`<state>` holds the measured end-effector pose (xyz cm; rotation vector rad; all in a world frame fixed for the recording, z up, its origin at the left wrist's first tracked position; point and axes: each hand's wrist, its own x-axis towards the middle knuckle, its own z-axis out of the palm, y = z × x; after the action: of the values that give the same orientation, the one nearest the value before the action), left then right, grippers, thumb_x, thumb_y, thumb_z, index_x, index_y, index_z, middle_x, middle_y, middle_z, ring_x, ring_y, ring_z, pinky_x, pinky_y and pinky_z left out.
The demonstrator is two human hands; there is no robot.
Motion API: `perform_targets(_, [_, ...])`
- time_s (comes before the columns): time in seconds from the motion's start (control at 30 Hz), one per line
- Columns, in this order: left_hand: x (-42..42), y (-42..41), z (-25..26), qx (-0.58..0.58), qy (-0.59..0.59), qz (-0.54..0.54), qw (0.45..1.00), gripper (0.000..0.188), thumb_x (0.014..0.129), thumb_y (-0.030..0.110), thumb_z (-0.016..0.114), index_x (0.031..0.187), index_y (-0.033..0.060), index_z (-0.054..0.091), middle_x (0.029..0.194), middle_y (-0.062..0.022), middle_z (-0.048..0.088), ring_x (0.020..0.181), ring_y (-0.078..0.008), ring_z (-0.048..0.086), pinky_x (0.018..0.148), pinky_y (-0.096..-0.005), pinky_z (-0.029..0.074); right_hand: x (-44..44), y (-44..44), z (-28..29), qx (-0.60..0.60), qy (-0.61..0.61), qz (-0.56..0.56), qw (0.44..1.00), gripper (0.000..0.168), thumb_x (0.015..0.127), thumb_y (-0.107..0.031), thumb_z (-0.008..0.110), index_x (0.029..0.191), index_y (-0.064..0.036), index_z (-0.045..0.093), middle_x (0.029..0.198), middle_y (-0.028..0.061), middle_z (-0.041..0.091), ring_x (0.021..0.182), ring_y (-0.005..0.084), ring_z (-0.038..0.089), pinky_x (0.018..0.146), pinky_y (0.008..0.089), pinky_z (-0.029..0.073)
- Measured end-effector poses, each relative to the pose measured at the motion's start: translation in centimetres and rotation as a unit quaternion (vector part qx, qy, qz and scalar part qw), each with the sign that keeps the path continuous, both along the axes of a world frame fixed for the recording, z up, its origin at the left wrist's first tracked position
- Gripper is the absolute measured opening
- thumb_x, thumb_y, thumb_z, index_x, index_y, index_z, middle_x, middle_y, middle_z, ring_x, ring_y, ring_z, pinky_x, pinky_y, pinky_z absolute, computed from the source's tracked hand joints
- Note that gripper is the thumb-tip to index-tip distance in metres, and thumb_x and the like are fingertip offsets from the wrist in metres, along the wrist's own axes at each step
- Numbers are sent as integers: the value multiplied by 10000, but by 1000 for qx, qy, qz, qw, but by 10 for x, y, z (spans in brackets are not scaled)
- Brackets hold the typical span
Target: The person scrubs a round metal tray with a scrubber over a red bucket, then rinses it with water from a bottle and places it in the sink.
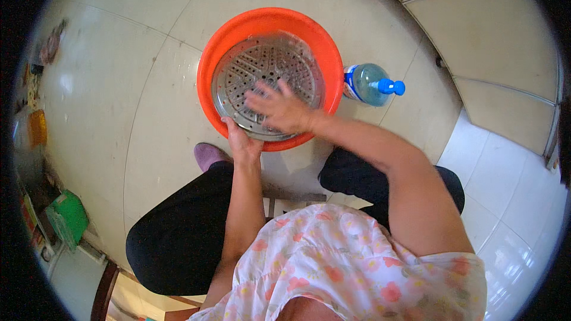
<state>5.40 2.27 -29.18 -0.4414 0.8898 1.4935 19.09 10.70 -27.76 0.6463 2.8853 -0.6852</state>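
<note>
A round perforated metal steamer tray (267, 71) rests tilted inside an orange plastic basin (328, 49) on the floor. My left hand (243, 142) grips the tray's near left rim, thumb on top and fingers underneath, out of sight. Over the tray's lower middle is my right hand (283, 109), blurred, its fingers spread. Whether its palm presses on the metal I cannot tell. The tray's upper edge is blurred and looks wet. Right beside the basin stands a clear bottle (370, 82) with a blue pump top and a label.
Pale tiles (169, 76) make up the floor, with a few wet spots. Beige cabinet doors (490, 31) rise at the upper right. Along the left edge stand a green container (67, 218) and an amber-coloured item (37, 127). My knees flank the basin's near side.
</note>
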Motion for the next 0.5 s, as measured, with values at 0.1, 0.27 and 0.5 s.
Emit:
perform_targets(0.1, [-1, 5, 12, 30, -14, -10, 999, 724, 968, 605, 140, 1462, 97, 291, 1485, -122, 351, 1340, -328, 363, 1121, -485, 279, 50, 18, 10, -99, -33, 31, 994, 593, 898, -333, 541, 1443, -172, 372, 1555, 29, 240, 1445, 310, 149, 1049, 665, 195])
perform_targets(0.27, [2, 10, 20, 5, -12, -9, 1000, 747, 960, 616, 122, 1466, 90, 280, 1487, -127, 344, 1344, -338, 352, 1128, -485, 266, 81, -16, 14, -135, 45, 74, 987, 528, 911, -314, 528, 1414, -196, 419, 1535, 25, 291, 1440, 310, 179, 1053, 639, 209])
perform_targets(0.5, [-2, 6, 14, 23, -24, -20, 999, 749, 956, 622, 148, 1474, 93, 264, 1506, -122, 310, 1362, -333, 321, 1136, -486, 251, 115, 10, 3, -152, 72, 127, 978, 511, 885, -216, 581, 1377, -214, 444, 1532, 29, 295, 1435, 348, 176, 1035, 634, 272])
